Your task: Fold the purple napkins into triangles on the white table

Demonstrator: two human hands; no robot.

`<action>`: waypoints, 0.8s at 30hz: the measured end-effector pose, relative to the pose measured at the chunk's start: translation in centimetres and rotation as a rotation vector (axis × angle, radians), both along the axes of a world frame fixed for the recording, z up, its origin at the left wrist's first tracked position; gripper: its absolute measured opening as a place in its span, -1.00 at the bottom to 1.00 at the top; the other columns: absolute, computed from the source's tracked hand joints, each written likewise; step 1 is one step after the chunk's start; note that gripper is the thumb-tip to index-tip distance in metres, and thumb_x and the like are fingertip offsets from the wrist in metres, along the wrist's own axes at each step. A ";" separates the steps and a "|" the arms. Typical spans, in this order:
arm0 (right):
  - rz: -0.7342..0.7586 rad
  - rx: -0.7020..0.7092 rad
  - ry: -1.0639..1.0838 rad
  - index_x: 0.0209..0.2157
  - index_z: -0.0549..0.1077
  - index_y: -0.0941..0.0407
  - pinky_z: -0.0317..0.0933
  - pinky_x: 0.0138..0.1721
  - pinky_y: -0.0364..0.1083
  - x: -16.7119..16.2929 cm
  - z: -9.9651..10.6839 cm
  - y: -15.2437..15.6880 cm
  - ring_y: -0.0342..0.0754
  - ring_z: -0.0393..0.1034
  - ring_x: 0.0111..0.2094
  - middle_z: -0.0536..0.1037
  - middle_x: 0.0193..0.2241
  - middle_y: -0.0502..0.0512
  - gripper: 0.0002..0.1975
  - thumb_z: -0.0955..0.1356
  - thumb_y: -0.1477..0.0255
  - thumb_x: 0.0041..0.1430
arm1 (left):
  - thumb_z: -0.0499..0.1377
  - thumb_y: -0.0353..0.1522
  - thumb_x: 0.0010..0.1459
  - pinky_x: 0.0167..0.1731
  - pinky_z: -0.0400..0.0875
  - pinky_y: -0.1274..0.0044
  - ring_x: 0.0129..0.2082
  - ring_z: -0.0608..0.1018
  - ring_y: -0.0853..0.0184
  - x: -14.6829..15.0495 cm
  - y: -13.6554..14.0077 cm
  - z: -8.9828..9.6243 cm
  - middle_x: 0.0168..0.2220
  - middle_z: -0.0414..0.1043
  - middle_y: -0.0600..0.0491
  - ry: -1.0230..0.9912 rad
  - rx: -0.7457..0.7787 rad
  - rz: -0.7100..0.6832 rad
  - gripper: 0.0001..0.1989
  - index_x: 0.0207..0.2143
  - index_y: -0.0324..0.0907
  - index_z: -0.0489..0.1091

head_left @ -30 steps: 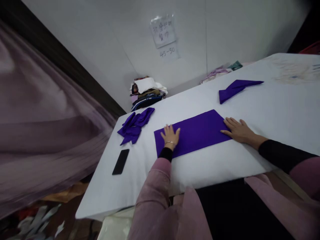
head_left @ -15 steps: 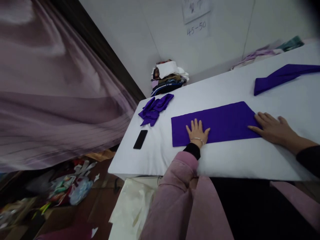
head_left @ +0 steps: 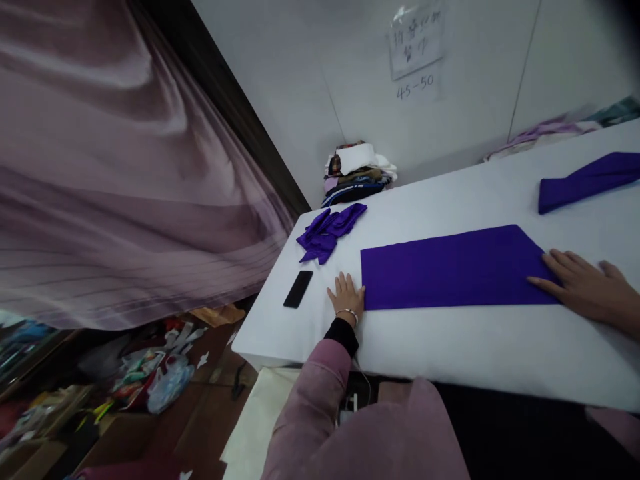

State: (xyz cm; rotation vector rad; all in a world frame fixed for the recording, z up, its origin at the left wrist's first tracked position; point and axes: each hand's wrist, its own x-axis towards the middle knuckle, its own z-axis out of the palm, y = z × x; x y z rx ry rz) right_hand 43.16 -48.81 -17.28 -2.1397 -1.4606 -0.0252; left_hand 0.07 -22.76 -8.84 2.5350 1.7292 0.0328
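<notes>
A flat piece of purple fabric [head_left: 450, 270] lies smooth on the white-covered table [head_left: 425, 340], its right end cut at a slant. My left hand [head_left: 347, 297] rests palm down with fingers spread, mostly on the white cover, its thumb at the fabric's left edge. At the slanted end, my right hand [head_left: 583, 283] lies flat with its fingertips on the purple fabric. Neither hand grasps anything. A second purple strip [head_left: 590, 180] lies folded farther back on the right. Beyond my left hand sits a crumpled purple cloth [head_left: 327, 233].
A black phone [head_left: 298, 289] lies near the table's left end. Folded clothes [head_left: 357, 173] are stacked at the back by the wall. A mauve curtain [head_left: 125, 167] hangs at left. Bags and scraps [head_left: 155, 380] litter the floor. A handwritten sign [head_left: 416, 43] is on the wall.
My left hand has slid left, off the purple fabric's middle to its left edge. My right hand stays at the slanted end. The whole view has shifted slightly.
</notes>
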 end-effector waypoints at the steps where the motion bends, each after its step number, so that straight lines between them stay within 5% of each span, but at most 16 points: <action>1: 0.032 0.003 -0.060 -0.23 0.46 -0.44 -0.44 0.11 0.37 0.5 -0.8 -0.1 0.21 -0.16 0.28 0.10 0.28 -0.04 -0.42 -0.03 -0.16 -0.07 | -0.19 -0.09 0.27 0.22 -0.25 0.02 0.34 -0.12 0.06 0.4 0.0 0.3 0.36 -0.26 -0.15 -0.032 0.006 -0.009 -0.34 0.31 -0.25 -0.08; 7: 0.152 -0.019 -0.252 -0.14 0.37 -0.58 -0.46 0.08 0.42 3.6 -3.9 -0.7 0.22 -0.25 0.29 -0.26 0.33 -0.40 -0.49 -0.04 -0.07 0.01 | -0.18 -0.12 0.29 0.24 -0.23 0.07 0.34 -0.10 0.09 5.4 1.8 1.4 0.36 -0.21 -0.16 -0.158 -0.066 -0.214 -0.38 0.29 -0.24 -0.01; 12: 0.124 -0.126 -0.274 -0.15 0.43 -0.45 -0.40 0.04 0.54 3.3 -1.3 0.7 0.34 -0.08 0.24 0.13 0.26 0.02 -0.40 -0.07 -0.12 -0.01 | -0.17 -0.07 0.26 0.25 -0.30 0.09 0.34 -0.14 0.07 8.7 4.8 0.2 0.36 -0.21 -0.18 -0.109 -0.115 -0.286 -0.32 0.29 -0.31 -0.01; 16: 0.020 -0.232 -0.138 0.12 0.32 -0.10 -0.23 0.16 0.41 -2.7 4.1 5.9 0.25 -0.08 0.27 0.18 0.24 0.24 -0.26 0.00 -0.15 0.06 | -0.22 0.00 0.24 0.25 -0.25 0.11 0.34 -0.14 0.08 9.0 5.9 -0.8 0.36 -0.21 -0.17 -0.068 -0.118 -0.256 -0.26 0.30 -0.32 -0.04; 18: 0.109 -0.242 -0.101 0.23 0.19 0.07 -0.20 0.21 0.30 -6.9 6.4 9.7 0.21 -0.13 0.29 0.11 0.27 0.27 -0.19 0.04 -0.13 0.11 | -0.25 0.00 0.23 0.25 -0.23 0.12 0.34 -0.13 0.09 8.9 6.1 -1.0 0.36 -0.19 -0.16 -0.048 -0.115 -0.248 -0.25 0.30 -0.32 -0.04; 24: 0.358 -0.253 -0.008 0.27 0.09 -0.04 -0.26 0.24 0.18 -16.0 8.0 19.4 0.17 -0.16 0.30 0.06 0.29 0.09 -0.27 0.11 -0.09 0.14 | -0.27 -0.01 0.23 0.26 -0.19 0.16 0.34 -0.11 0.14 8.9 5.9 -0.7 0.36 -0.18 -0.10 0.010 -0.083 -0.237 -0.28 0.30 -0.26 -0.04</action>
